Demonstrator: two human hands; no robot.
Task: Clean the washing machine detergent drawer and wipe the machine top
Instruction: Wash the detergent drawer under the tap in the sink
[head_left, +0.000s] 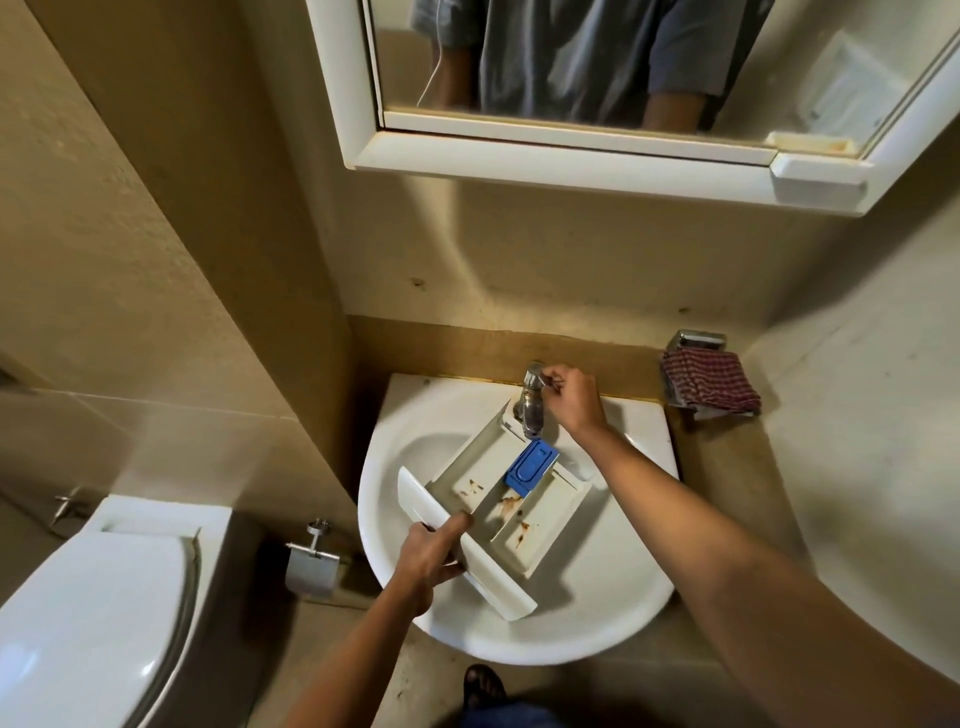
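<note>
Head view: our left hand (434, 553) grips the front panel of the detergent drawer (498, 499), which lies across the sink (597, 613); our right hand (571, 397) pinches the tap (532, 395) handle. We judge rinsing is about to start; next, water must reach the brown stains.

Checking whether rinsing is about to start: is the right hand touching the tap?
Touching. The head view shows the right hand pinching the tap at its top, while the left hand grips the detergent drawer.
</note>
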